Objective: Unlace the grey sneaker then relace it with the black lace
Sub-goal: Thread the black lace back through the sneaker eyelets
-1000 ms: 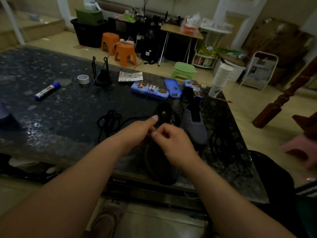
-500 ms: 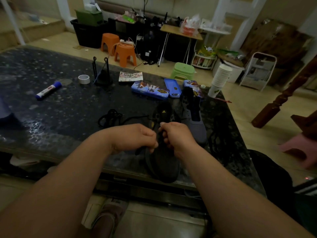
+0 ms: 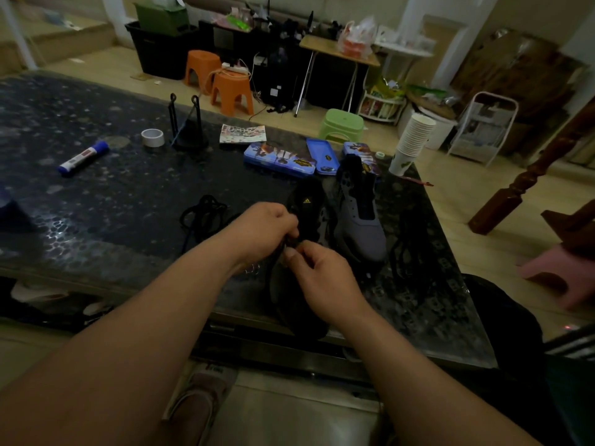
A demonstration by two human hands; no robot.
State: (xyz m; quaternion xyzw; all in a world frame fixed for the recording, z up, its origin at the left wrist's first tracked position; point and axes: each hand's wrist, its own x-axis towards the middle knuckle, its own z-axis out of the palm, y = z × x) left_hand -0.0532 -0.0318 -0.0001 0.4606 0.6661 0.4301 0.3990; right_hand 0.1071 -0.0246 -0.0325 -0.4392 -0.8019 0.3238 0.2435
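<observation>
Your left hand (image 3: pixel 265 230) and right hand (image 3: pixel 325 280) each hold a pinching grip on the black lace (image 3: pixel 278 257) above the dark sneaker (image 3: pixel 306 201), beside the grey sneaker (image 3: pixel 360 233).

One view only — a wide-angle camera worn on the head. It looks forward and down, close over the dark table (image 3: pixel 106 201).
</observation>
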